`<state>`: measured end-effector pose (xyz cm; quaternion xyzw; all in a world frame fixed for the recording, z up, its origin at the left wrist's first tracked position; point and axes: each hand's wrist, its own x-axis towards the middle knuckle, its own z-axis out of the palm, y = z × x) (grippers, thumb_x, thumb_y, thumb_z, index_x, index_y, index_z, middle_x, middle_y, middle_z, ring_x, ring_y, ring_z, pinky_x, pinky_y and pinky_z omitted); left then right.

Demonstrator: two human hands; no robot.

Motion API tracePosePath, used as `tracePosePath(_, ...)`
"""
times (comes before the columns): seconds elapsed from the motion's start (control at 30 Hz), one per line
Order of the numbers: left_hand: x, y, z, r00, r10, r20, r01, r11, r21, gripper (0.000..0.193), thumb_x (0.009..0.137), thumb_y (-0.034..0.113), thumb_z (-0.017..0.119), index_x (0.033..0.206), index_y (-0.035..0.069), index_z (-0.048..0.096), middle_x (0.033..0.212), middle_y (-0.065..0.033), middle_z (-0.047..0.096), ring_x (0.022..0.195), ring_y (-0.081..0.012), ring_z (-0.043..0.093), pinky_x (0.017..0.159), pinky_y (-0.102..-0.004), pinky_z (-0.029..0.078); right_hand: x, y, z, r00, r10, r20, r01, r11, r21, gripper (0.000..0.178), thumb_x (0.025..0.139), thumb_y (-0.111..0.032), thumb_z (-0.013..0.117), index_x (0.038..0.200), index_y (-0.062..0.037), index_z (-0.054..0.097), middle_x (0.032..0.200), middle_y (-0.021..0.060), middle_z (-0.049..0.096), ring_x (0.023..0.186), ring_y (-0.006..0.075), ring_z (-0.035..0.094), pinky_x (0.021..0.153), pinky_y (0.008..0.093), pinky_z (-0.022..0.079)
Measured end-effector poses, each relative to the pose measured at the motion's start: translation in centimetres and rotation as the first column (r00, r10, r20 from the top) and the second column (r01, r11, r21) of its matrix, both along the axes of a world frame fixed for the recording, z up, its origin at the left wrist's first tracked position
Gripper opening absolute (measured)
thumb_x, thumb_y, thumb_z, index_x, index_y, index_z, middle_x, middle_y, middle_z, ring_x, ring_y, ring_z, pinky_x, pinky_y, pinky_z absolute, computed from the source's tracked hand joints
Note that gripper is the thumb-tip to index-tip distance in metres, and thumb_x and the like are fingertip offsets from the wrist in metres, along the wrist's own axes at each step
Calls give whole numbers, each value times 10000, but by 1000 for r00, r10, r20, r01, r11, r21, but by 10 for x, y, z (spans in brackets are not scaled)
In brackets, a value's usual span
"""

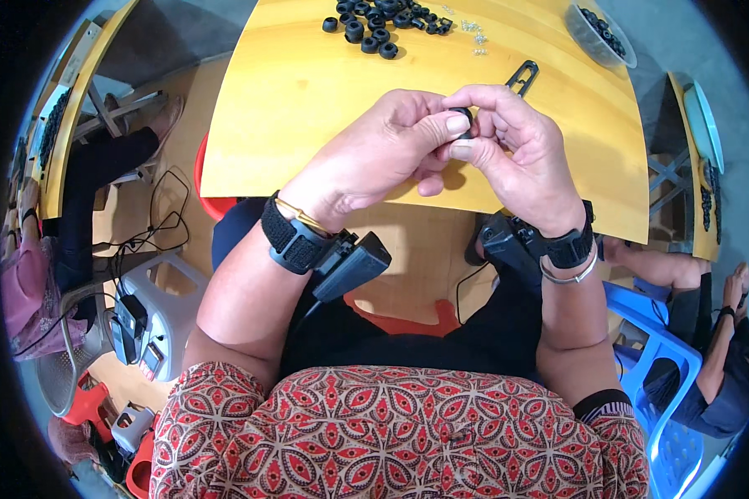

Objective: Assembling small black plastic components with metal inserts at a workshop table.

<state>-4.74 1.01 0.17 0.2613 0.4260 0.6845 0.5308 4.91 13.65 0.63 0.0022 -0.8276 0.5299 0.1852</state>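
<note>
Over the near part of the yellow table (308,125), my left hand (391,141) and my right hand (516,150) meet fingertip to fingertip. Between them is a small black round part (464,123), pinched by thumbs and fingers of both. The fingers cover much of it, so its full shape is hidden. Just beyond my right hand lies a black slotted strip (522,79). Farther off, a pile of small black wheel-like parts (379,29) rests on the table, with several tiny clear pieces (475,33) beside it.
A clear plastic bowl (597,35) of black parts stands at the far right corner. Under the left edge is a red stool (212,183). People sit at other tables on both sides, one near a blue chair (670,374). Cables (154,224) trail by a grey stool (171,308).
</note>
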Motion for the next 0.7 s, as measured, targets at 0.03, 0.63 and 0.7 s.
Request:
tracePosePath(0.03,1,-1,-1,1000,1,-12,-1,1000,-10,226,872,181,442,872,-20,545,608,8,457,496,-49,405,454,-182,398,1,-1,-1,1000,-19,-2,19,1000,19,288,693,10,603,969,-49,542,536,-10,385,491,72,367,467,212,340)
tracePosePath(0.63,-5,-4,-3,997,-23,68,26,999,-44,245,860,228,470,844,-9,529,628,-5,478,491,-73,439,441,-194,408,-2,0,4,991,92,-97,-63,961,269,233,761,-39,544,984,-2,487,709,150,568,658,278,585,560,299,445)
tracePosePath(0.7,-5,-4,-6,978,1,207,4,1000,-24,240,861,212,471,814,-15,532,588,-4,462,458,-79,419,446,-210,429,0,2,10,997,55,-45,-35,930,366,226,767,-61,543,974,-7,471,715,161,559,659,303,572,554,319,441)
